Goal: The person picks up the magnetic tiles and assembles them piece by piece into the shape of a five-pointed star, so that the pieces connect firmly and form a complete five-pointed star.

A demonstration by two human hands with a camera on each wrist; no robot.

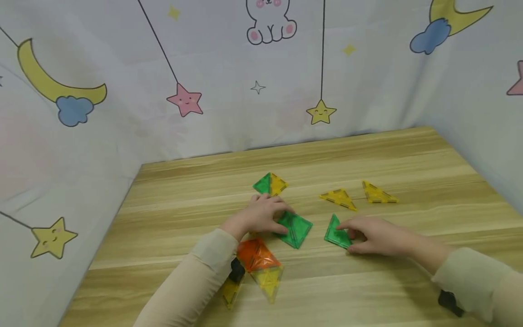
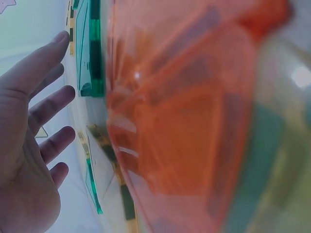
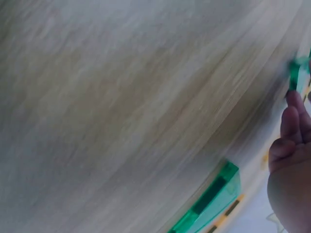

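Note:
Beside two green triangular magnetic tiles (image 1: 300,229) laid edge to edge as a square, my left hand (image 1: 261,215) hovers with its fingers spread. The left wrist view shows its fingers loosely extended, near the upright-looking edge of a green tile (image 2: 90,53). My right hand (image 1: 377,236) pinches a single green triangular tile (image 1: 336,235) between thumb and fingers, to the right of the green pair. In the right wrist view, fingertips of that hand (image 3: 296,131) reach a green tile edge (image 3: 294,75) at the frame's right side.
Orange tiles (image 1: 258,256) with a pale yellow triangle (image 1: 268,282) lie by my left forearm, near another yellow tile (image 1: 230,293). Behind stand a green-and-yellow tile pair (image 1: 278,184) and two yellow triangles (image 1: 340,198). A printed curtain (image 1: 229,127) borders the wooden table (image 1: 184,181).

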